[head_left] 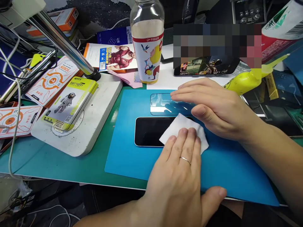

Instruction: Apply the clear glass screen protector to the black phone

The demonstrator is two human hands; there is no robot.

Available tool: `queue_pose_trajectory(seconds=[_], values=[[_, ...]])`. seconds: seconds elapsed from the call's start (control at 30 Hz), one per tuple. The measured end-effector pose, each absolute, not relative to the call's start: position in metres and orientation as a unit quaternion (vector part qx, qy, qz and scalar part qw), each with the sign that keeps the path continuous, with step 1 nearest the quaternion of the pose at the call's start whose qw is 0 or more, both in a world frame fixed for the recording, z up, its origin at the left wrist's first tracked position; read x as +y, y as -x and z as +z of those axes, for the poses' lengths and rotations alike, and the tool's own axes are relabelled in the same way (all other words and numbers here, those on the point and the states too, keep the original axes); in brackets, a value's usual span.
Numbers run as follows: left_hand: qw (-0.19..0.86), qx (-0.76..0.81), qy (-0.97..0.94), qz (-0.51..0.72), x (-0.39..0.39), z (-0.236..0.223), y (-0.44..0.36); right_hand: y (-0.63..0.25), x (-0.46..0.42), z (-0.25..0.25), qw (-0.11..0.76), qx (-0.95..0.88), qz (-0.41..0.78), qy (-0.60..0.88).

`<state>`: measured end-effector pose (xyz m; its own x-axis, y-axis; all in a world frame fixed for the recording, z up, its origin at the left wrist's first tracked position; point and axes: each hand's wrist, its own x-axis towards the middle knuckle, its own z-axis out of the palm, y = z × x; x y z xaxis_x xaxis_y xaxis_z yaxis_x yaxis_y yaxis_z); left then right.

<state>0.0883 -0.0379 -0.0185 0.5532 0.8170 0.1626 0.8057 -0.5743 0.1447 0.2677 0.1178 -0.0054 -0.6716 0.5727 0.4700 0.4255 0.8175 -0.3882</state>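
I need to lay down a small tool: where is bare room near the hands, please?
Bare: the front-left corner of the blue mat, bordered by the phone and left hand; also the mat between that hand and the right forearm. Crowded: behind the mat, around the bottle, and the white base, where yellow battery packaging lies.

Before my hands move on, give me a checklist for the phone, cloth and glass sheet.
1. Phone flat on the blue mat: ok.
2. White cloth under the left hand: ok, fingers pressing it.
3. Phone uncovered: not ok, cloth over its right part.
4. Glass sheet apart from the cloth: ok.
5. Right hand clear of the glass sheet: cannot tell, fingertips overlap it in view.
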Motion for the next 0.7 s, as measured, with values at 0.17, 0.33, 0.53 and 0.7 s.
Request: queue_pose_trajectory(seconds=[0.17, 0.33, 0.53, 0.7], values=[[0.028, 0.47, -0.877, 0.096, -0.031, -0.015, -0.104, -0.269, 0.117, -0.008, 0.307, -0.904, 0.121, 0.271], [0.039, 0.477, -0.875, 0.071, -0.018, -0.013, -0.107, -0.271, 0.117, -0.007, 0.306, -0.907, 0.116, 0.264], [0.049, 0.485, -0.87, 0.072, -0.006, -0.012, -0.099, -0.272, 0.118, -0.007, 0.309, -0.905, 0.121, 0.267], [0.04, 0.503, -0.86, 0.081, -0.003, -0.013, -0.068, -0.272, 0.118, -0.007, 0.312, -0.904, 0.122, 0.267]])
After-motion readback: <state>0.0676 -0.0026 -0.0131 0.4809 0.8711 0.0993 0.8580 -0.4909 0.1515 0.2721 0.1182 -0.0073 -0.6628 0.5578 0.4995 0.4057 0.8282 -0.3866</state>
